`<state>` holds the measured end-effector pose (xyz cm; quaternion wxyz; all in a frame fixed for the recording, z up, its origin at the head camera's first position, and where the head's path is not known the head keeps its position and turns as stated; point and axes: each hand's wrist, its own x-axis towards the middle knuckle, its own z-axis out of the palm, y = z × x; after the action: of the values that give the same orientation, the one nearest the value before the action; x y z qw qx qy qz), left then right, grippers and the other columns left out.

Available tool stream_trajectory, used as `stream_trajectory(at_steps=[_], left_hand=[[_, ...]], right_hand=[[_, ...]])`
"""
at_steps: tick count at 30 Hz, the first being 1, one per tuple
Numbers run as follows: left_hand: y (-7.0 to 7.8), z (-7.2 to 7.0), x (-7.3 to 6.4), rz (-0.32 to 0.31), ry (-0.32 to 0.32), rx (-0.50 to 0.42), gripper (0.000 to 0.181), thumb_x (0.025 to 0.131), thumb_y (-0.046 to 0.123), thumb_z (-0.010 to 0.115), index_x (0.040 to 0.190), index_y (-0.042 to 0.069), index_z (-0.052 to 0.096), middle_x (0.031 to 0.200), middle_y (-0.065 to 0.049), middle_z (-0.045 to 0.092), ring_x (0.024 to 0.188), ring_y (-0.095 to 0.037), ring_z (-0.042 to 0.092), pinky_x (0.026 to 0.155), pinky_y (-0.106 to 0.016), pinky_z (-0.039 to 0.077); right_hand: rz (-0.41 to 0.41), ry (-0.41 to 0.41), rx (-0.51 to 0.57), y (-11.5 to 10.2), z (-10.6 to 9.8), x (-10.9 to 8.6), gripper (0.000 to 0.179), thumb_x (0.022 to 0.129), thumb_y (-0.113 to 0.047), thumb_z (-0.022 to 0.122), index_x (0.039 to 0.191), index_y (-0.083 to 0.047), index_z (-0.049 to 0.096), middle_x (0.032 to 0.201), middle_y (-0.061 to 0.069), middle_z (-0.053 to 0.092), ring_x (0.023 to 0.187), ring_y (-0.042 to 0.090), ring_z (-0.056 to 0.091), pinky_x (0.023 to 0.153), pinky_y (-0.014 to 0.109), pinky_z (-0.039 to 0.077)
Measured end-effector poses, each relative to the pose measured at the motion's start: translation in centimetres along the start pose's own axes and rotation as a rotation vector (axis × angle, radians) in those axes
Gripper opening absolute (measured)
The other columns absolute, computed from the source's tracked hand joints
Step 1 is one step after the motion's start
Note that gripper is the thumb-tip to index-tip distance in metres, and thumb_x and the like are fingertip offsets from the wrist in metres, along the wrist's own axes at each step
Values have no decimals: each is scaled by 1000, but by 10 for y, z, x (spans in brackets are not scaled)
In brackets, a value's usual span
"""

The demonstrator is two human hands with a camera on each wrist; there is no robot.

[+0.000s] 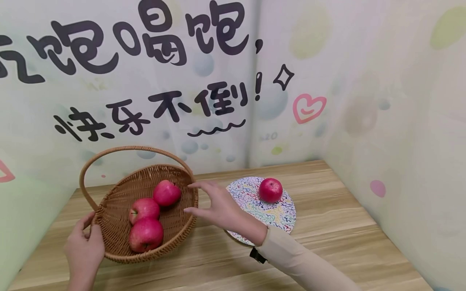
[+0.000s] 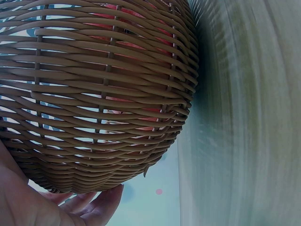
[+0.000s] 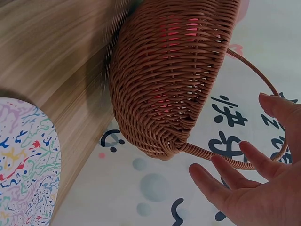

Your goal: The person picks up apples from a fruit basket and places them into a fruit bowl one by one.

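A brown wicker basket [image 1: 171, 246] with a tall arched handle stands on the wooden table, holding three red apples [image 1: 146, 234]. My left hand [image 1: 85, 246] grips the basket's left end near the foot of the handle; in the left wrist view its fingers [image 2: 106, 205] curl behind the weave. By the basket's right rim is my right hand [image 1: 220, 208], with thumb and fingers spread apart. The right wrist view shows those fingers [image 3: 207, 186] beside the handle, with nothing between them and the thumb.
Right of the basket lies a round plate [image 1: 240, 190] with a multicoloured squiggle pattern, a single red apple [image 1: 270, 190] on its far part. The right forearm crosses the plate's near edge. A printed wall [image 1: 225, 149] closes off the back of the table [image 1: 327, 226].
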<state>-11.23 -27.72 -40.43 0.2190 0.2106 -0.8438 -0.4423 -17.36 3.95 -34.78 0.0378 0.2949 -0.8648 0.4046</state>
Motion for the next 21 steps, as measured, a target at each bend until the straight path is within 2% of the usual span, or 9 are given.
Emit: stream_trajectory(at_steps=[13,21], left_hand=[[0,0,0,-8,1,10,51,105,9,36,150,-10,49,150,-35,52,65,31,37,48,-10,40],[-1,1,0,18,19,3,50,104,8,37,148,-12,51,148,-36,53,63,30,38,46,-10,40]], right_hand=[[-35,-50,-17,-5,8,8,55,93,-28,84,141,-10,65,142,8,67,135,26,59,113,38,48],[-64,-84,-50,-9,16,14,57,92,-29,84,141,-8,64,139,10,67,132,25,61,111,32,48]])
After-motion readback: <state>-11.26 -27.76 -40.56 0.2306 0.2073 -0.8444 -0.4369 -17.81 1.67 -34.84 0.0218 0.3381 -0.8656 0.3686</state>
